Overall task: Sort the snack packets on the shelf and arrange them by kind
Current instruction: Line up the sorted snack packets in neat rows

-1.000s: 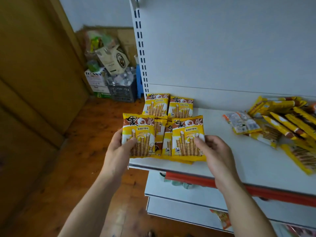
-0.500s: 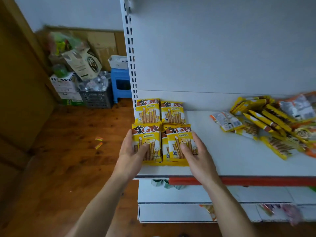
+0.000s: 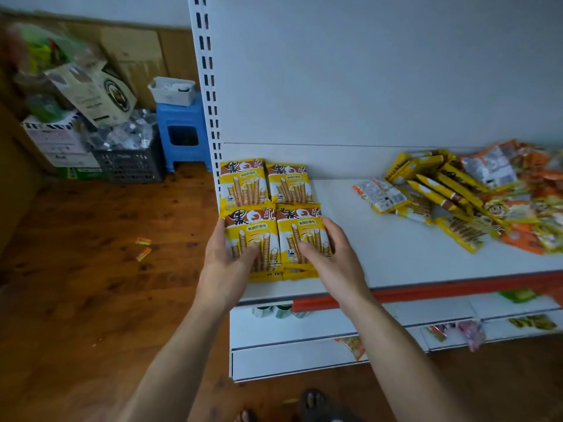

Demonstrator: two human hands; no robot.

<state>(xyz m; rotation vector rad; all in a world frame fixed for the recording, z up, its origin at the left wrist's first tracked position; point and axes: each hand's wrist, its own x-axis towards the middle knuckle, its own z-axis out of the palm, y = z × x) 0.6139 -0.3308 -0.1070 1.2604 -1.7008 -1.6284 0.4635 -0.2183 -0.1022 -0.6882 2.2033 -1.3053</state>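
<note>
Standing at the white shelf [image 3: 380, 254], a person has both hands on two yellow wafer-roll packets at its left end, near the front edge. The left hand [image 3: 227, 266] grips the left front packet [image 3: 253, 231]: its thumb lies across the face and its fingers [image 3: 220, 239] wrap along the outer edge. The right hand [image 3: 335, 266] holds the right front packet [image 3: 303, 228] the same way, thumb on the front, fingers [image 3: 333, 233] curled along the right side. The two packets sit side by side, touching, with more yellow packets showing beneath them. Just behind, against the back panel, two back packets [image 3: 243, 184] of the same kind stand in a matching row. Well apart, at the right end of the shelf, lies a loose heap of packets [image 3: 457, 202], yellow and orange mixed. Beyond the shelf's left post are a blue stool [image 3: 182, 132], a dark crate [image 3: 131, 162] and a wooden floor [image 3: 76, 269].
</note>
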